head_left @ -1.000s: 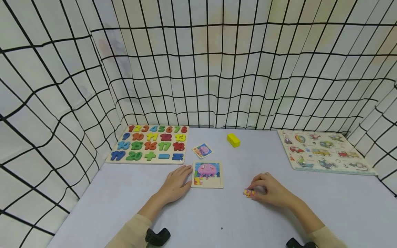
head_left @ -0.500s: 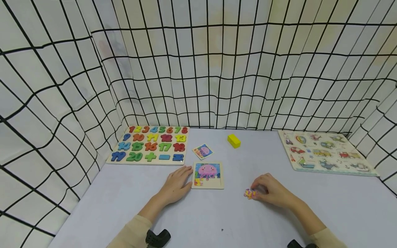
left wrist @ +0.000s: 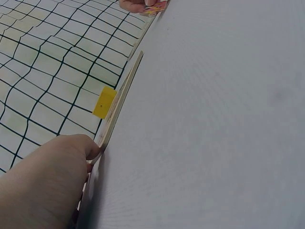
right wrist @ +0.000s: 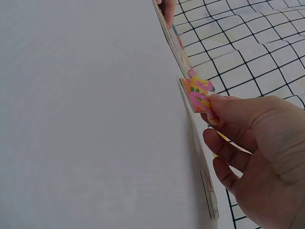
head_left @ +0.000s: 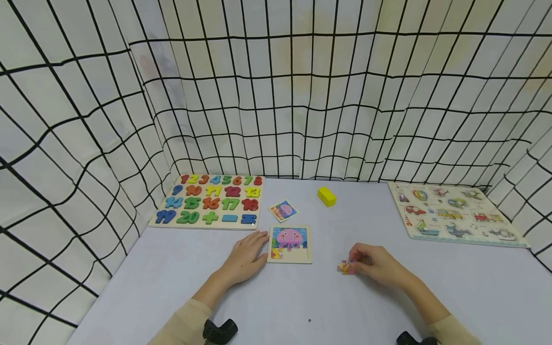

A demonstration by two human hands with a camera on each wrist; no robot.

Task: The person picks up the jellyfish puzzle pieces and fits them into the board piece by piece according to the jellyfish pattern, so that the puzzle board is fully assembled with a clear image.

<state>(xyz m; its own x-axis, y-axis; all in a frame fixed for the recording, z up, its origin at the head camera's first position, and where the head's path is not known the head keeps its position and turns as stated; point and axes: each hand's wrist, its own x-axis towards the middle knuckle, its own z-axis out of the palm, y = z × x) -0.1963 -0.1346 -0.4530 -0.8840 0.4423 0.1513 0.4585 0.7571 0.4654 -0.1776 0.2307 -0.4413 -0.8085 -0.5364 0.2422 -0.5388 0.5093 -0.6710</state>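
Note:
My right hand point(head_left: 377, 264) pinches a small jigsaw puzzle piece point(right wrist: 197, 94), pink and yellow with green spots, between thumb and fingers, to the right of the puzzle tray. In the right wrist view the other fingers curl loosely beneath it. A square wooden puzzle tray point(head_left: 289, 256) lies on the table, partly filled with a pink octopus picture; a bare strip shows at its lower right. My left hand point(head_left: 246, 257) rests flat at the tray's left edge, fingers extended, thumb touching its side. Behind the tray lies a small card point(head_left: 282, 211) with a similar octopus picture.
A number puzzle board point(head_left: 217, 217) lies at the back left, and a vehicle picture board point(head_left: 459, 227) at the back right. A yellow block point(head_left: 326, 196) sits behind the tray. Black netting point(head_left: 276, 108) over white walls encloses the table.
My right fingers have shifted on the puzzle piece, turning it slightly, while the hand stays about where it was. The left hand and the tray have not moved.

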